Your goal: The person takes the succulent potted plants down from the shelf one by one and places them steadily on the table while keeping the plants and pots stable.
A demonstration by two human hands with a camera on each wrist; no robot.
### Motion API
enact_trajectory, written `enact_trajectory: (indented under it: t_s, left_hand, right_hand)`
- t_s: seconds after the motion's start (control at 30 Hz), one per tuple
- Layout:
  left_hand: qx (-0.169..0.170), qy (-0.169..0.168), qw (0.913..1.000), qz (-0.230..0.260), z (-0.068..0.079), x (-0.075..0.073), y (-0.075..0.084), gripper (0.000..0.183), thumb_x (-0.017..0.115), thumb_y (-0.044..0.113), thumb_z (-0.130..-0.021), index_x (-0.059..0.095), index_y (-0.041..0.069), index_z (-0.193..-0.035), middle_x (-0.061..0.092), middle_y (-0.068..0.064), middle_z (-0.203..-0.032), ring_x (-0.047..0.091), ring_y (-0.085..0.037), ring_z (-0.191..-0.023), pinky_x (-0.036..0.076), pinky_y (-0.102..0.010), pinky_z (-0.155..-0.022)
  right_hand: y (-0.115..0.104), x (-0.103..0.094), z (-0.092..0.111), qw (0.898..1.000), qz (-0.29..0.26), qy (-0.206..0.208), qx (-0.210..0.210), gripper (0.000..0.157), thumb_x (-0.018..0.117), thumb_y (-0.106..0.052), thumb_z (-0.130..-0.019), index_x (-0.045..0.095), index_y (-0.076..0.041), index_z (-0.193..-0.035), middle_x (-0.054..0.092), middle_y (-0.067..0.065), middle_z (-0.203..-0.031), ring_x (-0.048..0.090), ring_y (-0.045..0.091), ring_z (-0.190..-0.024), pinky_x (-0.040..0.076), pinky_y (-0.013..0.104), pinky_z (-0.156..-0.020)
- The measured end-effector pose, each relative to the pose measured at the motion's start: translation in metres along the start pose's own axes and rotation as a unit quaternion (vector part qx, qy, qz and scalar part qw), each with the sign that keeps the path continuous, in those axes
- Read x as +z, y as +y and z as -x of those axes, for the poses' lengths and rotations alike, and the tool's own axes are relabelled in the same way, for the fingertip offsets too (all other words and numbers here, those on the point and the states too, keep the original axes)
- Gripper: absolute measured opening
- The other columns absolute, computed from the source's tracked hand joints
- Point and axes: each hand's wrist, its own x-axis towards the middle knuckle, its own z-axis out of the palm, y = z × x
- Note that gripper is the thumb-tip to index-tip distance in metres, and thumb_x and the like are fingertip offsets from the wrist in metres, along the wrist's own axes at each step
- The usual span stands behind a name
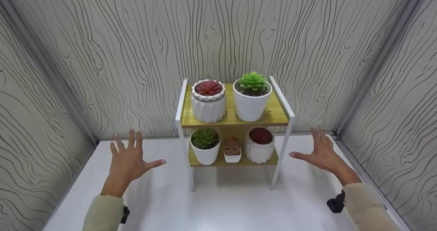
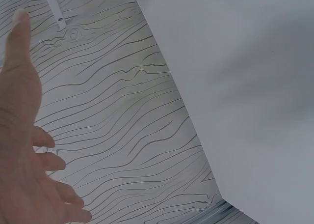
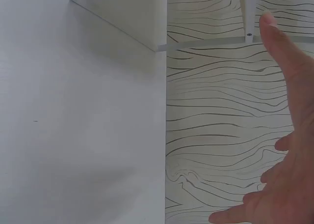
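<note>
A small two-tier plant shelf (image 1: 235,124) with wooden boards and white metal sides stands between my hands. On its upper board are a ribbed white pot (image 1: 209,110) with a red succulent and a smooth white pot (image 1: 251,106) with a green one. The lower board carries a green succulent in a white pot (image 1: 205,152), a tiny square pot (image 1: 233,158) with a reddish plant, and a faceted white pot (image 1: 260,151) with a dark red plant. Left of the shelf my left hand (image 1: 128,161) is spread, holding nothing. My right hand (image 1: 322,156) is likewise spread, empty, on the right.
The shelf stands on a white table (image 1: 225,207). Behind it rises a panel (image 1: 218,36) with a wood-grain line pattern, and similar panels close off both sides. Grey metal posts (image 1: 372,67) mark the corners.
</note>
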Motion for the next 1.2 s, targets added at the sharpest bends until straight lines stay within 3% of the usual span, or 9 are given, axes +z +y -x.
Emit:
enact_trajectory:
  t_s: [0.1, 0.33, 0.47, 0.63, 0.77, 0.9, 1.03, 1.2]
  left_hand:
    - [0.002, -0.005, 1.0000, 0.007, 0.002, -0.006, 0.002, 0.138, 0.066, 0.091, -0.073, 0.031, -0.011, -0.159, 0.033, -0.036, -0.164, 0.027, -0.076, -0.141, 0.028, -0.084, -0.113]
    - [0.005, -0.004, 0.9995, 0.030, 0.005, -0.015, 0.008, 0.135, 0.065, 0.091, -0.074, 0.033, -0.009, -0.158, 0.040, -0.035, -0.161, 0.040, -0.066, -0.143, 0.033, -0.081, -0.113]
    - [0.018, 0.031, 0.9985, 0.040, 0.006, -0.018, 0.012, 0.129, 0.068, 0.090, -0.072, 0.044, -0.009, -0.151, 0.054, -0.033, -0.150, 0.054, -0.058, -0.134, 0.046, -0.074, -0.107]
    - [0.043, 0.091, 0.9942, 0.039, 0.007, -0.020, 0.016, 0.117, 0.076, 0.086, -0.069, 0.053, -0.008, -0.136, 0.069, -0.028, -0.124, 0.067, -0.047, -0.111, 0.060, -0.062, -0.083]
    - [0.053, 0.108, 0.9920, 0.037, 0.010, -0.023, 0.018, 0.116, 0.077, 0.084, -0.069, 0.056, -0.008, -0.136, 0.068, -0.027, -0.127, 0.067, -0.047, -0.111, 0.059, -0.063, -0.082]
    - [0.050, 0.110, 0.9914, 0.052, 0.013, -0.029, 0.020, 0.113, 0.078, 0.083, -0.069, 0.059, -0.007, -0.136, 0.065, -0.027, -0.134, 0.065, -0.048, -0.118, 0.058, -0.065, -0.084]
    - [0.040, 0.097, 0.9894, 0.100, 0.015, -0.035, 0.022, 0.104, 0.079, 0.077, -0.074, 0.061, -0.004, -0.137, 0.062, -0.026, -0.139, 0.064, -0.048, -0.120, 0.059, -0.063, -0.082]
    - [0.028, 0.075, 0.9817, 0.172, 0.017, -0.044, 0.028, 0.092, 0.082, 0.067, -0.080, 0.060, 0.002, -0.142, 0.058, -0.024, -0.145, 0.062, -0.046, -0.128, 0.059, -0.064, -0.087]
  right_hand:
    - [-0.004, -0.003, 0.004, 1.000, -0.001, -0.006, -0.001, 0.130, 0.077, -0.066, -0.085, 0.004, 0.004, -0.166, 0.001, 0.046, -0.166, 0.007, 0.074, -0.148, 0.023, 0.089, -0.110]
    - [-0.011, -0.008, 0.009, 1.000, 0.007, -0.003, -0.014, 0.125, 0.076, -0.067, -0.085, 0.014, 0.006, -0.164, 0.012, 0.044, -0.166, 0.015, 0.071, -0.149, 0.026, 0.088, -0.110]
    - [-0.013, -0.012, 0.011, 1.000, -0.004, 0.003, -0.019, 0.122, 0.076, -0.066, -0.085, 0.018, 0.007, -0.164, 0.015, 0.043, -0.166, 0.019, 0.068, -0.150, 0.028, 0.086, -0.111]
    - [-0.016, -0.017, 0.015, 0.999, -0.035, 0.006, -0.037, 0.116, 0.077, -0.062, -0.088, 0.021, 0.007, -0.163, 0.022, 0.039, -0.166, 0.023, 0.063, -0.152, 0.030, 0.082, -0.114]
    - [-0.020, -0.020, 0.019, 0.998, -0.047, 0.001, -0.046, 0.110, 0.075, -0.060, -0.091, 0.024, 0.006, -0.163, 0.026, 0.037, -0.166, 0.027, 0.060, -0.151, 0.031, 0.080, -0.115]
    - [-0.024, -0.020, 0.023, 0.997, -0.056, -0.007, -0.048, 0.104, 0.073, -0.059, -0.093, 0.027, 0.004, -0.163, 0.031, 0.034, -0.165, 0.036, 0.059, -0.148, 0.041, 0.076, -0.111]
    - [-0.029, -0.019, 0.026, 0.995, -0.073, -0.008, -0.060, 0.096, 0.072, -0.055, -0.096, 0.032, 0.003, -0.161, 0.041, 0.032, -0.161, 0.047, 0.055, -0.144, 0.051, 0.070, -0.105]
    - [-0.035, -0.017, 0.030, 0.992, -0.087, 0.017, -0.095, 0.080, 0.073, -0.047, -0.098, 0.045, 0.003, -0.154, 0.052, 0.029, -0.153, 0.055, 0.051, -0.137, 0.054, 0.065, -0.105]
